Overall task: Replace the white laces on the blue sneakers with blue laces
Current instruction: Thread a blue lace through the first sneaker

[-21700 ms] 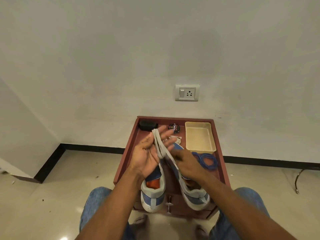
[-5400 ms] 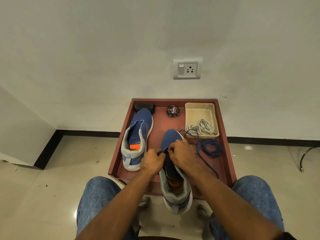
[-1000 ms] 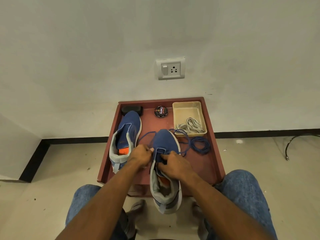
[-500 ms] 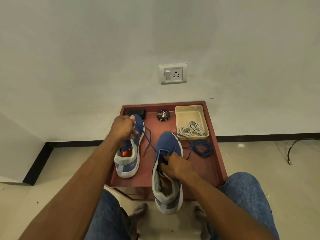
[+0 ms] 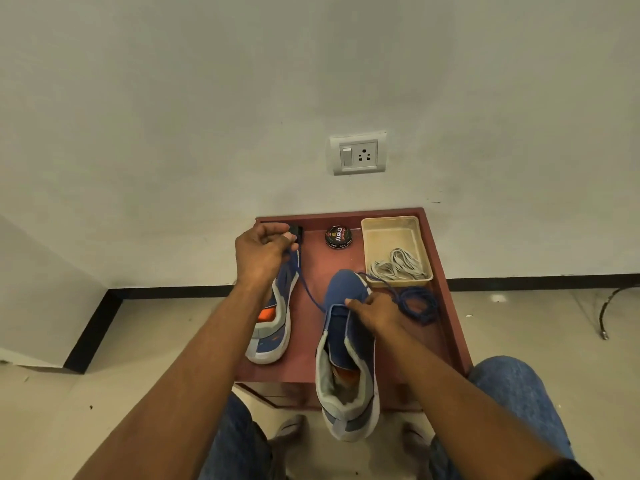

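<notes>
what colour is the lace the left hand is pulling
Blue; the lace shows best in the head view.

I note blue sneakers [image 5: 347,327] with grey heels, orange insoles; blue lace [image 5: 415,303]; white laces [image 5: 398,265] in cream tray [image 5: 391,225]; maroon table [image 5: 446,306].

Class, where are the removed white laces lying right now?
The white laces lie in the near end of the beige tray, at the table's far right corner, right of the polish tin.

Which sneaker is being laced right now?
On the red-brown table under the wall socket, two blue sneakers lie side by side. It is the nearer sneaker, heel overhanging the front edge; unlike the other sneaker, a blue lace runs from its eyelets.
</notes>
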